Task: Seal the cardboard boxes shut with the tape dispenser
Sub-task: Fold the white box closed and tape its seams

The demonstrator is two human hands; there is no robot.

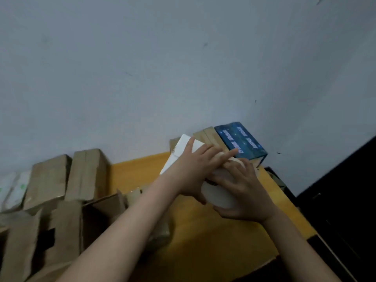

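White box (179, 157) sits on the yellow table (203, 231), toward the far side by the wall (162, 68). Both hands are on it. Left hand (195, 171) lies flat on top, fingers spread and straight, pointing right toward the blue box (240, 141); thumb sticks up over the white flap at the far end, not gripping anything. Right hand (246, 198) wraps the near right end of the white box, fingers curled over the top edge, thumb under the near side, so it's clasping the box end. Left fingers overlap the right fingertips. Something dark shows between the hands at the box's seam; can't tell what it is.

Tape dispenser: can't pick it out for sure. There's a blurry clear or pale object (134, 193) just left of the left forearm that might be tape, too smeared to tell.

Blue box has white print, sits against the wall just right of the white one, touching a brown carton (207, 135) behind the hands. Left side of the table is packed with brown cartons: two closed ones (67, 176) leaning by the wall, open-flapped ones (61, 231) nearer the camera. White packets with green marks (14, 188) at the far left edge. Dark furniture (345, 210) to the right of the table.
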